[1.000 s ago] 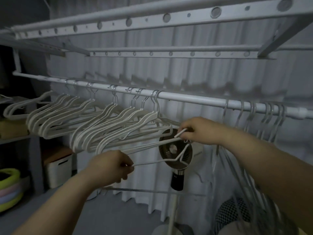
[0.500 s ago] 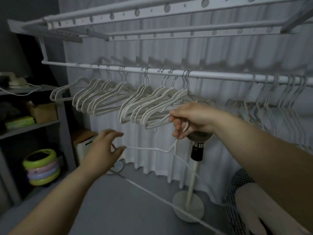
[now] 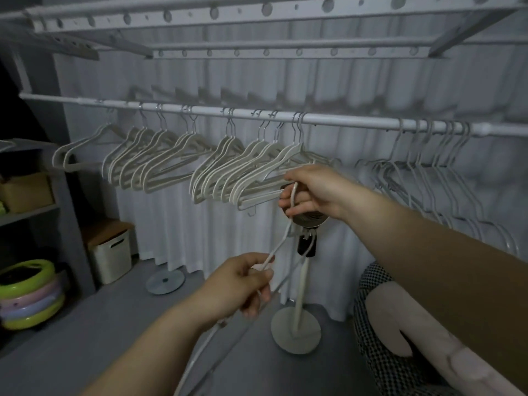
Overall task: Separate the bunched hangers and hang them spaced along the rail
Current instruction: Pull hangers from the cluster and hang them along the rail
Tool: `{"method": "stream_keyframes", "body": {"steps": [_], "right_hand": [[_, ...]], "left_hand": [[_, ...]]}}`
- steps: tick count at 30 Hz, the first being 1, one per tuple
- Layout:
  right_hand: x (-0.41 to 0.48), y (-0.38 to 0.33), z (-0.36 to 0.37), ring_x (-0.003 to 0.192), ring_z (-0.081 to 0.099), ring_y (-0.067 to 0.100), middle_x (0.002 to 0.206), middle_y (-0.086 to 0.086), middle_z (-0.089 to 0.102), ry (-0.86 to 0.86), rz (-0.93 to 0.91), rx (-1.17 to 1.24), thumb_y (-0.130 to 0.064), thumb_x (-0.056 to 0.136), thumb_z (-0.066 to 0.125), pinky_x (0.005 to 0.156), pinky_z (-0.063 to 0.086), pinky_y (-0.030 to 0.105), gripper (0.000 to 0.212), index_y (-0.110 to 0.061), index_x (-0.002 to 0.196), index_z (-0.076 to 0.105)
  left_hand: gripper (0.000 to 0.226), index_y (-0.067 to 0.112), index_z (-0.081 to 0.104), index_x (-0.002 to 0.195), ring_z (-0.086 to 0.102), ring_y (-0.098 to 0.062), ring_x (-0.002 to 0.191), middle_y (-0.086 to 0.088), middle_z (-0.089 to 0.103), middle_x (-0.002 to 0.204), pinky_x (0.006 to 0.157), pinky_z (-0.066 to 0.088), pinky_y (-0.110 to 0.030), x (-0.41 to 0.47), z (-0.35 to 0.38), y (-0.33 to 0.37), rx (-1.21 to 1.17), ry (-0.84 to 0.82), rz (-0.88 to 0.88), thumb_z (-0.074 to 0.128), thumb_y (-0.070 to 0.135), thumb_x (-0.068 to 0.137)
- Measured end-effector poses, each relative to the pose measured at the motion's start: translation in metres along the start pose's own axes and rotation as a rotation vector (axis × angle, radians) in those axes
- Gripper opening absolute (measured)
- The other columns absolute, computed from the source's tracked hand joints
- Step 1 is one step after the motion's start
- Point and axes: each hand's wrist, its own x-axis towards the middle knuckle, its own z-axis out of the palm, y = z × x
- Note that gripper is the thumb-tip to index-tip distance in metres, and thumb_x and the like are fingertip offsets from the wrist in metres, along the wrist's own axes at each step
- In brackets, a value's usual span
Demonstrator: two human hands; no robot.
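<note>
My right hand (image 3: 311, 192) covers most of the fan (image 3: 310, 220) head, only the lower rim peeks out. The hanger (image 3: 280, 241) I'm holding is kinda blurry and runs off the bottom edge, can't tell where its hook is. My right arm (image 3: 428, 252) blocks the lower ends of the wire hangers (image 3: 428, 178), and the rail (image 3: 343, 122) gets cut off at the right edge.

Seemingly one white hanger (image 3: 278, 244) gripped by left hand (image 3: 243, 281) and right hand (image 3: 313, 192), below the rail (image 3: 343, 122), bunched hangers (image 3: 228, 172) behind
</note>
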Motion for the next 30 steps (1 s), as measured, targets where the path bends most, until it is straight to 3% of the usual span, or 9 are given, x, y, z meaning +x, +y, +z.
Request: {"method": "stream_keyframes", "body": {"steps": [6, 9, 13, 16, 20, 23, 30], "right_hand": [[0.008, 0.005, -0.03, 0.045, 0.064, 0.007, 0.074, 0.01, 0.061, 0.059, -0.051, -0.031, -0.012, 0.096, 0.039, 0.046, 0.055, 0.02, 0.014, -0.012, 0.09, 0.052], [0.016, 0.008, -0.057, 0.051, 0.059, 0.007, 0.08, 0.006, 0.06, 0.175, -0.072, -0.152, -0.008, 0.094, 0.04, 0.046, 0.05, 0.017, 0.019, -0.013, 0.109, 0.05], [0.039, 0.011, -0.112, 0.102, 0.056, 0.021, 0.115, 0.008, 0.059, 0.413, -0.191, -0.623, -0.012, 0.091, 0.049, 0.085, 0.042, 0.025, 0.033, -0.009, 0.124, 0.051], [0.055, 0.007, -0.158, 0.126, 0.04, 0.026, 0.136, 0.011, 0.046, 0.505, -0.245, -1.014, -0.017, 0.091, 0.048, 0.102, 0.033, 0.03, 0.041, -0.01, 0.131, 0.045], [0.083, -0.003, -0.208, 0.133, 0.03, 0.026, 0.145, 0.011, 0.034, 0.681, -0.377, -1.303, -0.016, 0.088, 0.05, 0.109, 0.021, 0.031, 0.047, -0.01, 0.135, 0.042], [0.1, -0.001, -0.235, 0.137, 0.024, 0.026, 0.15, 0.012, 0.027, 0.66, -0.393, -1.403, -0.016, 0.087, 0.052, 0.113, 0.013, 0.033, 0.054, -0.01, 0.138, 0.036], [0.11, 0.009, -0.264, 0.136, 0.026, 0.024, 0.148, 0.007, 0.032, 0.58, -0.493, -1.501, -0.014, 0.089, 0.046, 0.115, 0.002, 0.033, 0.057, -0.01, 0.142, 0.026]], "left_hand": [[0.025, 0.027, 0.056, 0.087, 0.037, -0.007, 0.026, 0.003, 0.052, 0.037, 0.034, 0.03, -0.014, 0.032, 0.01, 0.007, 0.055, 0.027, 0.063, 0.042, 0.008, 0.094], [0.025, 0.027, 0.057, 0.087, 0.038, -0.007, 0.026, 0.002, 0.053, 0.036, 0.034, 0.031, -0.014, 0.057, 0.018, 0.013, 0.063, 0.041, 0.085, 0.043, 0.007, 0.094], [0.025, 0.024, 0.058, 0.088, 0.039, -0.008, 0.026, 0.001, 0.053, 0.035, 0.034, 0.031, -0.015, 0.099, 0.033, 0.026, 0.032, 0.079, 0.12, 0.042, 0.005, 0.094], [0.03, 0.028, 0.058, 0.083, 0.038, -0.007, 0.027, 0.001, 0.053, 0.035, 0.034, 0.031, -0.015, 0.134, 0.047, 0.044, 0.041, 0.108, 0.178, 0.043, 0.004, 0.093], [0.034, 0.034, 0.053, 0.082, 0.038, -0.007, 0.027, 0.0, 0.054, 0.035, 0.033, 0.029, -0.013, 0.18, 0.069, 0.065, 0.005, 0.209, 0.284, 0.043, 0.004, 0.093], [0.035, 0.034, 0.051, 0.083, 0.038, -0.006, 0.025, 0.0, 0.051, 0.032, 0.032, 0.029, -0.012, 0.205, 0.086, 0.078, -0.026, 0.231, 0.33, 0.044, 0.0, 0.092], [0.033, 0.026, 0.056, 0.087, 0.034, -0.002, 0.023, 0.004, 0.042, 0.027, 0.03, 0.025, -0.009, 0.253, 0.106, 0.091, -0.048, 0.346, 0.357, 0.044, -0.005, 0.088]]}}
